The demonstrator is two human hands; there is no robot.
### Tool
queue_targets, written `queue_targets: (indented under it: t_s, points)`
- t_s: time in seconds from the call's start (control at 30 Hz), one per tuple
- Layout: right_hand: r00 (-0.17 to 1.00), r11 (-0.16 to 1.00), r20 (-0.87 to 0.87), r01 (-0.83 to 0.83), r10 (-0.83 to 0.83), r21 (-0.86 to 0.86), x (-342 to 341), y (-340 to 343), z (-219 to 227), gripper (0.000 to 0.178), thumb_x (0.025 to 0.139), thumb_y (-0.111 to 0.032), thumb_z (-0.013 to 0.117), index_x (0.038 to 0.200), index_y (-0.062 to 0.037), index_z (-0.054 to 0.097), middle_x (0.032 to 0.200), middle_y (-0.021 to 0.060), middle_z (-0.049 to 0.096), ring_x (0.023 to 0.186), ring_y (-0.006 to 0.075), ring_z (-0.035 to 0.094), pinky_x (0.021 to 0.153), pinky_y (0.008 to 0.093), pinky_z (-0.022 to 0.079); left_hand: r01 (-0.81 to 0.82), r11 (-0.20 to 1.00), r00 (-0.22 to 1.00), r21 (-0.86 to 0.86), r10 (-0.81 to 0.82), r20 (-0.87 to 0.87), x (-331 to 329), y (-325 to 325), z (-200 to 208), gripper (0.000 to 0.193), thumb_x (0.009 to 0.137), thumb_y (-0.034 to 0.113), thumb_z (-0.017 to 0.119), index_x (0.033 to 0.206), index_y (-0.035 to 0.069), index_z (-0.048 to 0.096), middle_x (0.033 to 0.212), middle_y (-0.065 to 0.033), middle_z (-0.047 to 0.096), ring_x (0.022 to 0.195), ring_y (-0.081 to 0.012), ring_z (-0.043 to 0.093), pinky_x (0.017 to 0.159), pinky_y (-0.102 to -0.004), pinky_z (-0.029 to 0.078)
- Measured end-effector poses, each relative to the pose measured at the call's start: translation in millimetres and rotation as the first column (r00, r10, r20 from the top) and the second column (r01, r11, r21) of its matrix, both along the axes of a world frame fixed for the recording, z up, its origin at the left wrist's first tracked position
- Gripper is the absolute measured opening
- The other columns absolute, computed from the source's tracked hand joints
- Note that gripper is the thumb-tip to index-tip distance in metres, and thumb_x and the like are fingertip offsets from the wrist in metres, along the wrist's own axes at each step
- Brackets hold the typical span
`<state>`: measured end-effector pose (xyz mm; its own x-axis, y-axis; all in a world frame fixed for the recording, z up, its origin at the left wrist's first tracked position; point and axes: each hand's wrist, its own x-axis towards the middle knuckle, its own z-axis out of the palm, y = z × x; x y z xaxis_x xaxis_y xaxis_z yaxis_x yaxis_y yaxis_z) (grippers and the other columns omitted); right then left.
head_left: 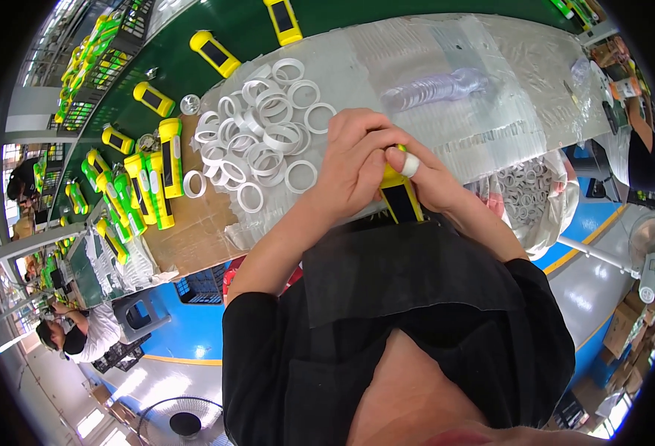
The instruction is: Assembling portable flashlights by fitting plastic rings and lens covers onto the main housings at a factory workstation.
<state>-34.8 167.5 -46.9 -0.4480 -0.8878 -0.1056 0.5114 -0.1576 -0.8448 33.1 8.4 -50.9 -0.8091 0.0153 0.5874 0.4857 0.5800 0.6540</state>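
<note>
Close to my body, both hands are closed around a yellow flashlight [401, 202] with a dark panel along its side. My left hand [351, 162] folds over its upper end, which the fingers hide. Wrapped round the body from the other side is my right hand [425, 177], with a white band on one finger. Left of my hands lies a loose heap of white plastic rings [301, 177] on the plastic-covered bench. A long stack of thin clear discs [435, 89] rests beyond my right hand.
Several yellow and green flashlights [170, 157] stand and lie on cardboard [193, 241] at the left. More yellow ones [214, 53] sit along the green belt [249, 33]. A sack of small grey parts [524, 197] hangs by the bench's right edge. Other people work at both sides.
</note>
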Motion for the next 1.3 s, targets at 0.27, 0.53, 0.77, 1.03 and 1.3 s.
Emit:
queue_targets:
  t_s: [0.27, 0.53, 0.77, 1.03, 1.3]
  points:
    - [0.874, 0.943, -0.375, 0.228, -0.309, -0.244, -37, -17, 26, 0.052, 0.092, -0.043, 0.059, 0.125, -0.0046, 0.046, 0.083, 0.0109, 0.06, 0.07, 0.0155, 0.057, 0.065, 0.0284, 0.046, -0.305, 0.934, 0.949, -0.185, 0.314, 0.021, -2, -46, 23, 0.036, 0.076, 0.022, 0.073, 0.107, 0.005, 0.066, 0.119, -0.0107, 0.057, 0.114, -0.0299, 0.051, 0.096, -0.042, 0.036]
    - [0.865, 0.931, -0.397, 0.186, -0.307, -0.315, -38, -47, 3, 0.035, 0.093, -0.017, 0.063, 0.123, -0.0067, 0.049, 0.09, 0.0058, 0.061, 0.074, 0.0119, 0.059, 0.067, 0.0262, 0.05, -0.148, 0.63, 0.913, -0.762, 0.383, 0.139, 8, -72, -4, 0.032, 0.075, 0.027, 0.076, 0.098, 0.008, 0.068, 0.126, -0.011, 0.056, 0.123, -0.03, 0.047, 0.1, -0.0448, 0.035]
    - [0.876, 0.951, -0.405, 0.166, -0.263, -0.26, -39, -64, 0, 0.033, 0.094, -0.015, 0.06, 0.124, -0.0068, 0.048, 0.093, 0.006, 0.06, 0.077, 0.0118, 0.059, 0.069, 0.0265, 0.051, -0.195, 0.882, 0.98, 0.428, 0.157, 0.123, 4, -61, 42, 0.021, 0.081, 0.01, 0.076, 0.099, 0.007, 0.067, 0.118, -0.0129, 0.059, 0.096, -0.0233, 0.06, 0.077, -0.0308, 0.049]
    - [0.852, 0.957, -0.474, 0.098, -0.223, -0.273, -38, -62, 3, 0.038, 0.096, -0.019, 0.056, 0.13, -0.0053, 0.045, 0.113, 0.009, 0.057, 0.097, 0.015, 0.059, 0.079, 0.0293, 0.052, -0.258, 0.958, 0.966, -0.121, 0.256, -0.032, 8, -47, 65, 0.031, 0.072, 0.019, 0.082, 0.101, 0.012, 0.073, 0.095, -0.0074, 0.057, 0.084, -0.0227, 0.058, 0.072, -0.0333, 0.05]
    - [0.789, 0.904, -0.537, 0.054, -0.299, -0.425, -67, -42, 22, 0.054, 0.093, -0.033, 0.065, 0.137, -0.0081, 0.046, 0.131, 0.0096, 0.055, 0.12, 0.0228, 0.054, 0.1, 0.0359, 0.045, -0.203, 0.964, 0.97, -0.171, 0.223, 0.102, 5, -39, 79, 0.032, 0.071, 0.022, 0.082, 0.102, 0.014, 0.074, 0.095, -0.0071, 0.057, 0.083, -0.0234, 0.058, 0.071, -0.0342, 0.05]
